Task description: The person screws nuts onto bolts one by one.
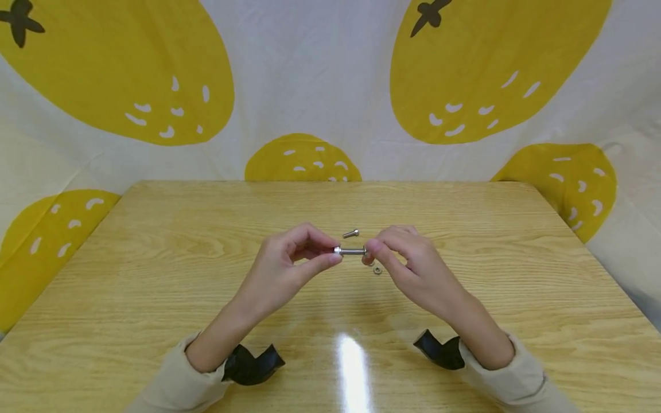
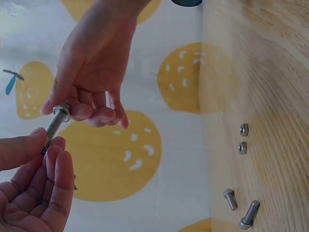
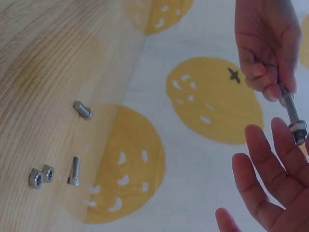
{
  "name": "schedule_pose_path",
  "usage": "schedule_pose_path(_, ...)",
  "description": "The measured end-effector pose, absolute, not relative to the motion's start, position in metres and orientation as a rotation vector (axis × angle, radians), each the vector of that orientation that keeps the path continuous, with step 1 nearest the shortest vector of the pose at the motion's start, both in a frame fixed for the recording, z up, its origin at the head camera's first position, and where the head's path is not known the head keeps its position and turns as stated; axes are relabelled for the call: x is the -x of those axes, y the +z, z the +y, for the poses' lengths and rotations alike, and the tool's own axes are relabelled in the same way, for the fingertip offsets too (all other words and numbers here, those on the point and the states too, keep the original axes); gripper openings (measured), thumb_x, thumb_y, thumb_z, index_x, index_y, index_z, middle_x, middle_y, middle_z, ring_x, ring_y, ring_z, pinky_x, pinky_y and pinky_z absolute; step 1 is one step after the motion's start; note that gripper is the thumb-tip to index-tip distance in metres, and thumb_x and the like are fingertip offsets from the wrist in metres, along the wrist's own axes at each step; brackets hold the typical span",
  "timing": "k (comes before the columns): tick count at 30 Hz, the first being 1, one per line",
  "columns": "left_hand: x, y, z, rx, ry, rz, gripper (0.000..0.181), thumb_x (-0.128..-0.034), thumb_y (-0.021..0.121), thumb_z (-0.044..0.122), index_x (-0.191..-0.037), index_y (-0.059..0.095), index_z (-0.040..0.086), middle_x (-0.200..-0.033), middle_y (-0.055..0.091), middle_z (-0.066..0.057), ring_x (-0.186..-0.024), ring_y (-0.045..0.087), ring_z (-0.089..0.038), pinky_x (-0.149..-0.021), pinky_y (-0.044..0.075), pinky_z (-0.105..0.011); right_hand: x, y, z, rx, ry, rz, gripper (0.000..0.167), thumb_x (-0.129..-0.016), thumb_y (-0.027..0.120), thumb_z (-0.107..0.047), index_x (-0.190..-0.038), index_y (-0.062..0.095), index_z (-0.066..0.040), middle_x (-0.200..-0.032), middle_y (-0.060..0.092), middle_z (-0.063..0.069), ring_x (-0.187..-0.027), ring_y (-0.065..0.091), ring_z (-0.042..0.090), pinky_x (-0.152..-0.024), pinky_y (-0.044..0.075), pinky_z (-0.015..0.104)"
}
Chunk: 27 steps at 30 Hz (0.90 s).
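A silver bolt is held level above the table, between the two hands. The left hand pinches its head end between thumb and fingers. On the threaded end sits a hex nut, with a little thread sticking out past it. The right hand has its thumb and index finger at that nut, pinching it in the left wrist view. Its other fingers are spread loosely in the right wrist view, where the thumb is out of frame.
Two loose bolts, one short and another, lie on the wooden table near two loose nuts, one beside the other. Black curved mounts sit at both wrists. A fruit-patterned cloth hangs behind the table.
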State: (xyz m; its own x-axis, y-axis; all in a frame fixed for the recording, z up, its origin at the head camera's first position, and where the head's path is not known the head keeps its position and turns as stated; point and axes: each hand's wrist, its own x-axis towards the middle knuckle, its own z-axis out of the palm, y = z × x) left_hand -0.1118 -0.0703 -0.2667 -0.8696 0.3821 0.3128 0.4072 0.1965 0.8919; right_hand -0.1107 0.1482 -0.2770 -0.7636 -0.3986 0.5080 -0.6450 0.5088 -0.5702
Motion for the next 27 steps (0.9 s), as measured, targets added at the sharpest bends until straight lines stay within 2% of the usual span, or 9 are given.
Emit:
schedule_pose_path(4, 0.1121, -0.2667, -0.0695, 0.801, -1.808, -2.408, 0.012, -0.0835, 0.069, 0.009, -0.095, 0.065, 0.007, -0.093, 0.069, -0.005, -0.08, 0.067, -0.018, -0.069, 0.055, -0.027, 0.1088, -0.274, 0.1509, -0.827, 1.12, -2.506, 0.01, -0.09, 0.062, -0.021, -0.097, 0.067, -0.016, -0.088, 0.065, -0.008, -0.088, 0.055, 0.01, -0.08, 0.038, 0.033)
schedule_pose_path(8, 0.1117, -0.2667, -0.0701, 0.793, -1.8, -2.419, 0.012, -0.0839, 0.069, 0.01, -0.095, 0.065, 0.008, -0.093, 0.068, -0.003, -0.08, 0.067, -0.013, -0.069, 0.055, -0.027, 0.1068, -0.2727, 0.1527, -0.842, 1.116, -2.526, 0.041, -0.079, 0.074, -0.019, -0.117, 0.059, -0.014, -0.098, 0.063, -0.003, -0.093, 0.053, 0.011, -0.082, 0.038, 0.037)
schedule_pose_path(12, 0.1115, -0.2667, -0.0703, 0.791, -1.803, -2.424, 0.012, -0.084, 0.069, 0.012, -0.095, 0.065, 0.009, -0.094, 0.068, -0.002, -0.08, 0.067, -0.012, -0.068, 0.054, -0.026, 0.1069, -0.2739, 0.1522, -0.908, 1.115, -2.451, 0.035, -0.078, 0.075, -0.008, -0.109, 0.058, -0.01, -0.101, 0.063, -0.003, -0.096, 0.055, 0.012, -0.084, 0.042, 0.034)
schedule_pose_path(17, 0.1115, -0.2666, -0.0702, 0.785, -1.816, -2.427, 0.012, -0.084, 0.069, 0.011, -0.095, 0.065, 0.008, -0.093, 0.068, -0.003, -0.08, 0.067, -0.017, -0.069, 0.055, -0.027, 0.1078, -0.2751, 0.1523, -0.949, 1.132, -2.386, 0.029, -0.077, 0.073, -0.002, -0.101, 0.061, -0.012, -0.101, 0.062, -0.005, -0.098, 0.055, 0.012, -0.084, 0.044, 0.029)
schedule_pose_path(23, 0.1119, -0.2665, -0.0707, 0.778, -1.809, -2.437, 0.012, -0.0846, 0.068, 0.011, -0.095, 0.065, 0.008, -0.094, 0.069, -0.003, -0.08, 0.067, -0.013, -0.069, 0.055, -0.027, 0.1097, -0.276, 0.1528, -0.968, 1.143, -2.385, 0.02, -0.083, 0.069, -0.007, -0.1, 0.063, -0.014, -0.099, 0.062, -0.006, -0.095, 0.054, 0.011, -0.081, 0.044, 0.029)
schedule_pose_path(27, 0.1122, -0.2666, -0.0704, 0.78, -1.82, -2.429, 0.012, -0.0841, 0.068, 0.01, -0.095, 0.065, 0.007, -0.094, 0.069, -0.004, -0.08, 0.068, -0.018, -0.069, 0.055, -0.027, 0.1122, -0.2771, 0.1509, -0.97, 1.129, -2.391, 0.007, -0.089, 0.062, -0.011, -0.091, 0.065, -0.016, -0.092, 0.063, -0.009, -0.092, 0.054, 0.008, -0.081, 0.043, 0.031)
